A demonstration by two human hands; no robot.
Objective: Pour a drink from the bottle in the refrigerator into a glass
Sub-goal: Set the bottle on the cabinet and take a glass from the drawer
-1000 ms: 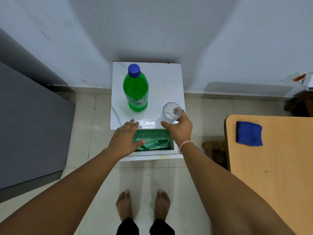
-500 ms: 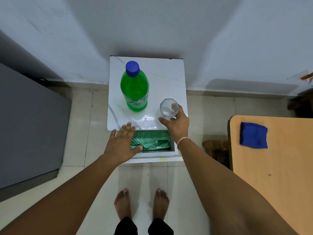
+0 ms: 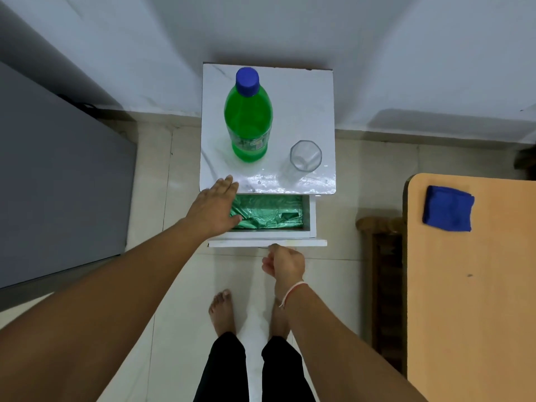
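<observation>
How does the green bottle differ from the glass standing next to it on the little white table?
The green bottle is taller and wider than the glass. The bottle is tinted green, the glass is clear and colourless. The bottle is closed with a blue cap, while the glass is open at the top and looks empty. Both stand upright on the white table, and neither hand touches them.

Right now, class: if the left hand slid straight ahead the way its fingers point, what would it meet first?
Probably the green bottle. The left hand lies flat at the white cabinet's front edge, fingers aimed up-right toward the bottle's base; depth is uncertain.
</observation>
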